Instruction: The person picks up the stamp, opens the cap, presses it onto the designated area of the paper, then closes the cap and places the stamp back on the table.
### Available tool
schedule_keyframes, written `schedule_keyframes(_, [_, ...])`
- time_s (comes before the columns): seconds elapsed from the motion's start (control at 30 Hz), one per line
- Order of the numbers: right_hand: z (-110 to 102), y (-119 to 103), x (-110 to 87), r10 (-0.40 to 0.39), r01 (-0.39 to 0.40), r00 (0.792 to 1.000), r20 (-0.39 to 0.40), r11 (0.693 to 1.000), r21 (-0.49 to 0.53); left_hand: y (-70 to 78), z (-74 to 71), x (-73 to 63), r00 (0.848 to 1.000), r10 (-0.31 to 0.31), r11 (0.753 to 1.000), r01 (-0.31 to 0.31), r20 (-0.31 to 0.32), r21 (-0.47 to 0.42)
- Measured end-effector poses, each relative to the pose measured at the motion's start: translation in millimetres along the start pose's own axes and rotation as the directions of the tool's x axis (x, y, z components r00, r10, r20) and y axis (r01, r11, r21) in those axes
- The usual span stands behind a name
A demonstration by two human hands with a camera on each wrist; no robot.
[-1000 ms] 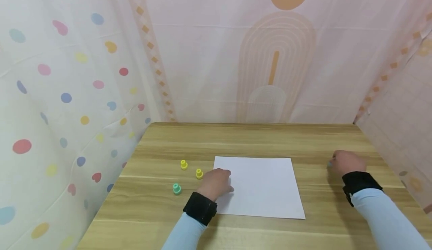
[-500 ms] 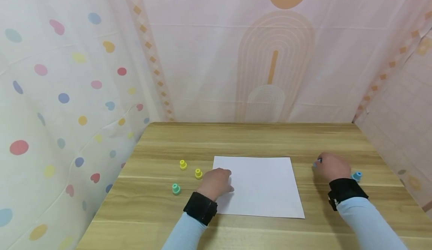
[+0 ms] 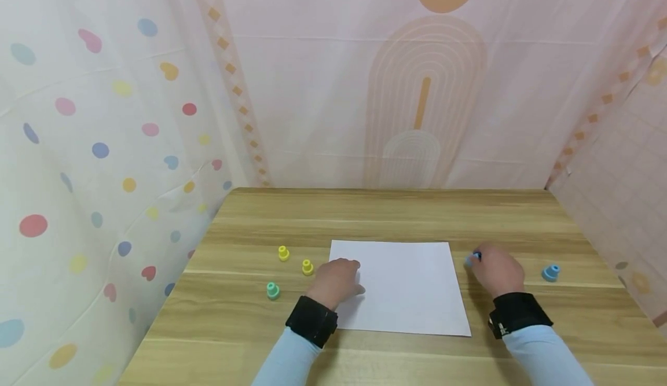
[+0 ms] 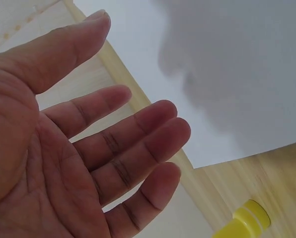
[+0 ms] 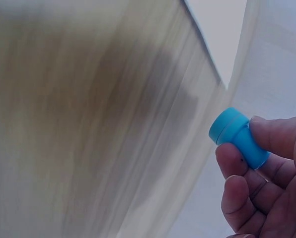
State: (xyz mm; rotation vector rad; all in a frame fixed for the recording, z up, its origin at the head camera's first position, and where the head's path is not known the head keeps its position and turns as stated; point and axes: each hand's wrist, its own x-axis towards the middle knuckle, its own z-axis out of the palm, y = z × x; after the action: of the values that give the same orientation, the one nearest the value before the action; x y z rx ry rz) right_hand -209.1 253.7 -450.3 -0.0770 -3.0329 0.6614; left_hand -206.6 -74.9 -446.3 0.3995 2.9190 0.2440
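Note:
My right hand (image 3: pixel 497 270) pinches a small blue stamp (image 5: pixel 240 138) between thumb and fingers, just beyond the right edge of the white paper (image 3: pixel 411 287). In the right wrist view the stamp's wider round end faces away from the palm. Over the paper's left edge is my left hand (image 3: pixel 336 285), its fingers loosely extended and holding nothing. A yellow stamp (image 3: pixel 308 267) stands close to that hand; part of a yellow stamp (image 4: pixel 245 221) also shows low in the left wrist view.
Left of the paper are another yellow stamp (image 3: pixel 283 253) and a green stamp (image 3: pixel 273 291). A second blue stamp (image 3: pixel 550 273) stands to the right of my right hand. Behind the wooden table (image 3: pixel 385 212) hangs a patterned curtain (image 3: pixel 323 102).
My right hand has moved left toward the paper with the blue stamp in its fingers, uncovering the other blue stamp behind it. The left hand has hardly moved.

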Motion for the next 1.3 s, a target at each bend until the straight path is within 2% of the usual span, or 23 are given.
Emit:
schedule_keyframes(0.33, [12,-20,-13.1,-0.041,0.042,0.997,-0.062,0.999,0.020,2.5,3.8,1.4,0.999,0.027,0.999,-0.026,-0.042,0.021])
schedule_keyframes(0.5, [17,-33,-20.0,-0.032,0.036,0.998,-0.053,0.997,0.073,5.1,5.0,1.5,0.997,0.037,0.999,-0.035,-0.072,0.031])
schedule_keyframes(0.7, [24,-47,-24.2,-0.060,0.063,0.998,-0.028,0.993,0.100,8.0,5.0,1.7,0.993,0.045,0.999,-0.043,-0.110,0.019])
schedule_keyframes(1.07, [38,-65,-26.9,-0.065,0.067,0.998,-0.019,0.990,0.126,14.6,7.6,4.3,0.974,0.110,0.994,-0.105,-0.200,0.033])
schedule_keyframes(1.3, [45,-77,-29.5,-0.115,0.120,0.993,-0.041,0.981,0.154,17.8,8.3,5.4,0.967,0.143,0.990,-0.140,-0.210,0.032])
